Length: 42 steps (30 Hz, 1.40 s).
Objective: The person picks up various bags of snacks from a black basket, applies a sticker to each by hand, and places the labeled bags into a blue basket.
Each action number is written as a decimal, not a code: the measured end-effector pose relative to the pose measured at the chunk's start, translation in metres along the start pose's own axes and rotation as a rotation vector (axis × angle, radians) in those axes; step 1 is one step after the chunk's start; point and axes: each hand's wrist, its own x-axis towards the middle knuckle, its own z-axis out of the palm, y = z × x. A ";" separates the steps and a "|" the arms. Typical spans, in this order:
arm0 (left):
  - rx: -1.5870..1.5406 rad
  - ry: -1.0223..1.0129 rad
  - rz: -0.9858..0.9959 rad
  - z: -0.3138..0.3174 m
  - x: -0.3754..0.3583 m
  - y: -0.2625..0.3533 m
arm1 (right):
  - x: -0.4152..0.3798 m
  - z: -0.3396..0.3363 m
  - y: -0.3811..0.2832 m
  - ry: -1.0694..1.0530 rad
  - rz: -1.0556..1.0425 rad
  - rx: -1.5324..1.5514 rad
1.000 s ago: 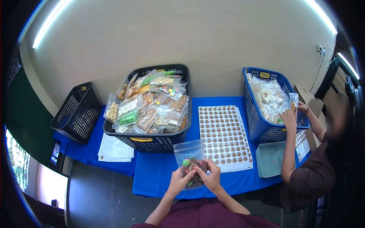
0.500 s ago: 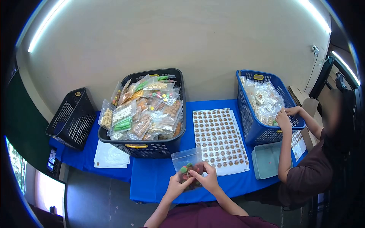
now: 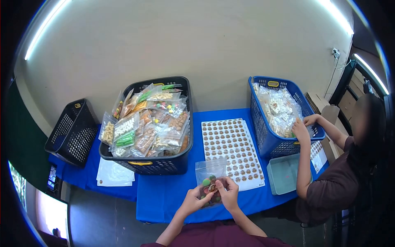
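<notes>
A clear zip bag (image 3: 210,167) holds round green and reddish pieces and hangs upright in front of my body. My left hand (image 3: 194,200) grips its lower left side, thumb on the front. From the right, my right hand (image 3: 228,194) is closed around the bag's edge, with its thumb beside a small round brown sticker (image 3: 212,188) on the front. The fingers behind the bag are partly hidden. Just beyond the bag lies a sheet of round stickers (image 3: 224,144), stacked on other sheets on the blue-covered table (image 3: 164,197).
A dark basket (image 3: 164,166) full of snack bags stands left of centre. Another dark basket (image 3: 70,140) is farther left, near white sheets (image 3: 115,171). At right, a co-worker (image 3: 335,187) reaches into a blue basket (image 3: 279,146) of bags, behind a pale plastic tray (image 3: 284,175).
My right thumb has shifted off the bag's middle, and the round sticker now shows clearly. The view has turned slightly right. The co-worker's hands remain at the blue basket.
</notes>
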 end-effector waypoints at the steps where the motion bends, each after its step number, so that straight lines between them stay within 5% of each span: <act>1: 0.029 -0.022 -0.020 -0.003 0.000 0.002 | 0.001 -0.002 -0.001 -0.023 0.058 0.027; 5: -0.021 0.017 0.038 -0.005 0.003 -0.005 | 0.015 -0.003 -0.009 -0.111 0.092 0.197; 10: -0.189 0.122 0.126 -0.026 -0.001 0.010 | 0.038 -0.019 -0.070 -0.024 -0.195 0.214; 14: -0.366 0.171 0.137 -0.044 0.002 0.014 | 0.011 -0.008 -0.164 -0.307 -0.701 0.653; 19: -0.569 0.211 0.081 -0.034 0.008 0.009 | -0.010 0.001 -0.198 -0.615 -0.872 0.770; 25: -0.400 0.172 0.078 -0.012 0.016 -0.003 | -0.003 -0.018 -0.200 -0.581 -0.923 0.724; 31: -0.453 0.176 0.037 0.029 0.033 -0.006 | -0.003 -0.058 -0.204 -0.321 -0.912 0.521; 36: -0.387 0.148 0.077 0.069 0.052 0.017 | 0.028 -0.110 -0.208 -0.623 -0.937 0.519; 38: -0.388 0.136 0.087 0.085 0.060 0.017 | 0.037 -0.128 -0.211 -0.677 -0.840 0.600; 42: -0.435 0.105 0.079 0.118 0.069 0.022 | 0.053 -0.156 -0.185 -0.386 -0.549 0.742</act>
